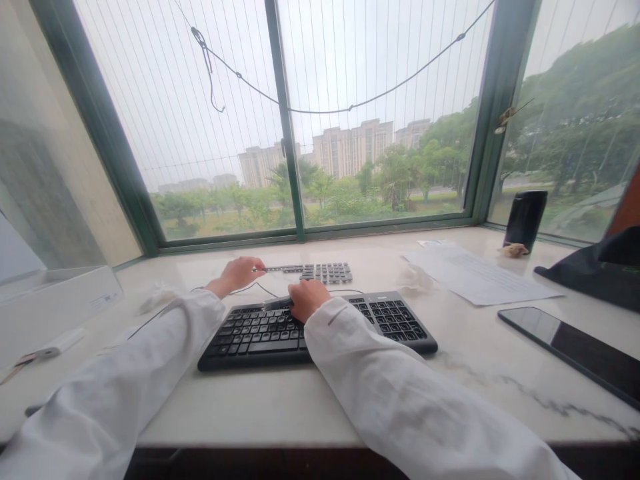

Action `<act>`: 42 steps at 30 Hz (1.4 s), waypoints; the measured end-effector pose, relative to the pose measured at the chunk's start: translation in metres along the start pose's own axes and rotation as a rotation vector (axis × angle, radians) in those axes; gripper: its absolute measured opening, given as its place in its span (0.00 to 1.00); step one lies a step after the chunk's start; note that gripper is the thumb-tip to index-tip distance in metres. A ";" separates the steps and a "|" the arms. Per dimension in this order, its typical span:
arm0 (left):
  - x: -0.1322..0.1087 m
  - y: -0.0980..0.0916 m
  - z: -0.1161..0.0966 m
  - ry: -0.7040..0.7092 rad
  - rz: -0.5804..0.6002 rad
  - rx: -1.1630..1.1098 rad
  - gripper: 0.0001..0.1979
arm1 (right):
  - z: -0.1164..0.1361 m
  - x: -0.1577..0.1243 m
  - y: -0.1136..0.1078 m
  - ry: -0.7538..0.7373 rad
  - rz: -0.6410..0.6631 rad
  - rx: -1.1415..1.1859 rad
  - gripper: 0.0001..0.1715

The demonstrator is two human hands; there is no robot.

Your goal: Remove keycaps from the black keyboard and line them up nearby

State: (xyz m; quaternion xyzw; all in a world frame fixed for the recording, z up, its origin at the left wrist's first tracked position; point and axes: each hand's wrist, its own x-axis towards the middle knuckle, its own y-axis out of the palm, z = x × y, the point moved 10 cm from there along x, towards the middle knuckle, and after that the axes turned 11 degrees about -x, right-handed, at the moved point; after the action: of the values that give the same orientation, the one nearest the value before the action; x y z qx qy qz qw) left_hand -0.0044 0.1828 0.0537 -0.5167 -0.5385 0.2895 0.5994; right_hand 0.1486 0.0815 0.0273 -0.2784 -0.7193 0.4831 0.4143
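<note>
A black keyboard (280, 347) lies on the worktop in front of me. Its main letter keys are in place, while the number pad on the right shows bare square sockets. My right hand (307, 299) is closed over the keyboard's upper middle, around a slim dark tool (277, 303) whose tip points left; its exact kind does not show. Behind the keyboard, loose keycaps (327, 272) lie in rows. At the left end of these rows my left hand (237, 275) pinches a small dark piece, apparently a keycap, between thumb and fingers.
A phone (565, 347) lies to the right, below printed paper sheets (475, 270). Crumpled tissue (416, 280) sits behind the keyboard. A black can-like cylinder (525, 220) stands by the window. At left are a clear box (65, 300) and a white device (60, 341). A thin cable runs behind the keyboard.
</note>
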 end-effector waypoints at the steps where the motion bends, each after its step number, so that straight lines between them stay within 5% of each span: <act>1: 0.008 0.007 0.001 -0.004 0.041 0.011 0.13 | 0.000 0.000 0.000 0.004 -0.006 0.001 0.15; 12: 0.063 0.054 -0.001 -0.016 0.166 0.011 0.13 | -0.001 -0.002 -0.001 0.010 -0.018 0.029 0.14; 42: 0.066 0.067 0.000 -0.047 0.182 0.018 0.13 | 0.002 -0.002 -0.002 -0.014 0.002 0.044 0.14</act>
State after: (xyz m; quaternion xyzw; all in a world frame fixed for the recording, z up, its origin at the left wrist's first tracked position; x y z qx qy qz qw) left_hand 0.0260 0.2625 0.0145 -0.5509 -0.5007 0.3596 0.5626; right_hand 0.1484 0.0783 0.0280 -0.2668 -0.7111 0.5011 0.4146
